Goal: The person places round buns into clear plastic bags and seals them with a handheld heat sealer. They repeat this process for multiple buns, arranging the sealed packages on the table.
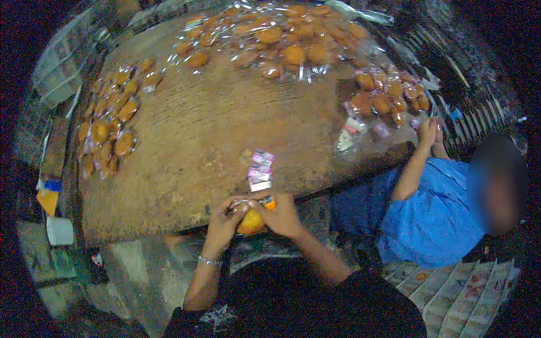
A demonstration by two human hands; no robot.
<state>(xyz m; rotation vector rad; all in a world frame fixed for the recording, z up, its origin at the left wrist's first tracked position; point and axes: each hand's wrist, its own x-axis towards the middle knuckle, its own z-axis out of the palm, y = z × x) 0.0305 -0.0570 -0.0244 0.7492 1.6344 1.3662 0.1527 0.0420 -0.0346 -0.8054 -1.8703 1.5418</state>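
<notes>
Both of my hands meet at the near edge of a worn round wooden table (197,141). My left hand (224,221) and my right hand (280,214) together grip an orange bun in clear wrapping (250,223). A small orange piece (269,203) sits at my right fingertips. Just beyond my hands a short stack of pink and white packets (260,170) lies on the table. A bracelet circles my left wrist.
Wrapped orange buns lie in piles at the table's left (110,121), far side (282,39) and right (386,96). A person in a blue shirt (434,214) sits at the right, hand (428,132) at the table edge. Printed sheets (462,293) cover the floor.
</notes>
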